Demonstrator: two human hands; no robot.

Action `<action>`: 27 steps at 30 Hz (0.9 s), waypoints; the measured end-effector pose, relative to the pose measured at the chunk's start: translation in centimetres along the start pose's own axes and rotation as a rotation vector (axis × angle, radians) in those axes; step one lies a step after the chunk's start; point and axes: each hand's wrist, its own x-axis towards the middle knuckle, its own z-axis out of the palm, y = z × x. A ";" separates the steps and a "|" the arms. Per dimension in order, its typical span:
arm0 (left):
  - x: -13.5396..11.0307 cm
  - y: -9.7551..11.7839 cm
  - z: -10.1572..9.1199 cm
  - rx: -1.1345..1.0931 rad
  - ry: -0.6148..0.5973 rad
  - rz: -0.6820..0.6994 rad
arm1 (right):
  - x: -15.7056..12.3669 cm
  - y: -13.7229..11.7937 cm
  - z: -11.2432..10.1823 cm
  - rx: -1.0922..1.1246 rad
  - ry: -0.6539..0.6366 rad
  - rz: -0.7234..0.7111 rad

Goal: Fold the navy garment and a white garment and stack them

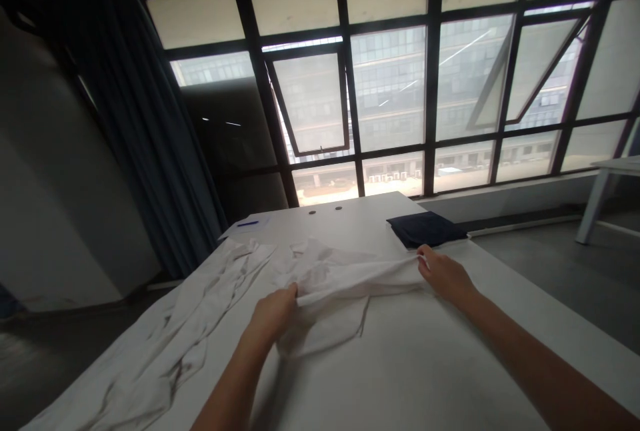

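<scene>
Dark blue curtain point(145, 131) far left, beside a big framed window point(390, 84) that fills the back of the view. White surface point(415, 364) runs out toward the window, with two small holes point(325, 210) near its far end. Sheet of paper point(247, 228) sits far left on it, blue pen point(248, 223) on top. Nothing stands between the hands and the cloth.

White garment point(340, 278), probably a long-sleeved shirt though the folds make it hard to be sure, lies on the surface, near the middle and spreading left. Sleeve point(165, 344) runs lower left to upper right, rumpled, with dark crease shadows. The held part stretches roughly left to right between the hands, taut and lifted off the surface.

Left hand point(273, 314): fingers closed on the cloth edge, partly hidden. Right hand point(445, 276): fingers point(423, 256) pinching the far end of the same stretch. Folded navy cloth point(425, 228) lies just past the right hand. Separate white table point(615, 168) stands far right.
</scene>
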 end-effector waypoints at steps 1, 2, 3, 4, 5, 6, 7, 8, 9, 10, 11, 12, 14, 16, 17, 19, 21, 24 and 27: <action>0.0 -0.3 -1.5 -0.017 0.020 -0.005 | 0.1 0.2 -0.5 0.011 0.021 0.009; -0.2 -0.5 -3.1 -0.042 0.038 -0.007 | 0.3 0.4 -1.1 0.026 0.046 0.015; -0.4 -0.7 -4.7 -0.083 0.055 -0.006 | 0.4 0.6 -1.7 0.045 0.071 0.016; -0.9 -0.7 -6.3 -0.204 0.076 0.004 | 0.4 0.8 -2.3 0.069 0.097 0.014; -1.5 -0.7 -7.7 -0.350 0.075 0.038 | 0.5 1.0 -2.9 0.101 0.122 0.011; -2.3 -0.6 -9.0 -0.486 0.056 0.083 | 0.6 1.2 -3.6 0.144 0.141 0.008; -3.1 -0.5 -10.0 -0.612 0.033 0.129 | 0.6 1.5 -4.3 0.195 0.152 0.005; -4.0 -0.5 -10.8 -0.726 -0.001 0.171 | 0.7 1.9 -4.9 0.247 0.155 -0.003; -4.7 -0.5 -11.3 -0.826 -0.040 0.204 | 0.7 2.3 -5.5 0.293 0.143 -0.015; -5.2 -0.6 -11.5 -0.905 -0.092 0.225 | 0.8 2.7 -6.0 0.323 0.111 -0.033; -5.5 -0.7 -11.5 -0.953 -0.154 0.229 | 0.9 3.2 -6.4 0.332 0.060 -0.056; -5.5 -0.8 -11.3 -0.969 -0.209 0.217 | 0.9 3.7 -6.7 0.323 -0.007 -0.084; -4.5 -1.1 -10.1 -0.898 -0.249 0.155 | 0.8 4.5 -6.9 0.278 -0.155 -0.144; -2.7 -1.8 -8.2 -0.728 -0.147 0.065 | 0.4 4.4 -6.7 0.242 -0.267 -0.186; -1.8 -2.2 -7.0 -0.623 -0.043 0.007 | 0.0 4.0 -6.5 0.231 -0.311 -0.203; -0.1 -3.3 -4.6 -0.412 0.036 -0.093 | -1.1 2.2 -5.9 0.224 -0.393 -0.237; 1.0 -4.4 -2.5 -0.348 0.011 -0.144 | -2.6 -0.5 -5.0 0.249 -0.462 -0.308; 1.8 -5.4 -0.3 -0.321 -0.041 -0.149 | -5.2 -5.0 -2.8 0.384 -0.526 -0.469; 2.1 -5.3 1.0 -0.298 -0.030 -0.111 | -7.3 -8.3 0.2 0.495 -0.565 -0.588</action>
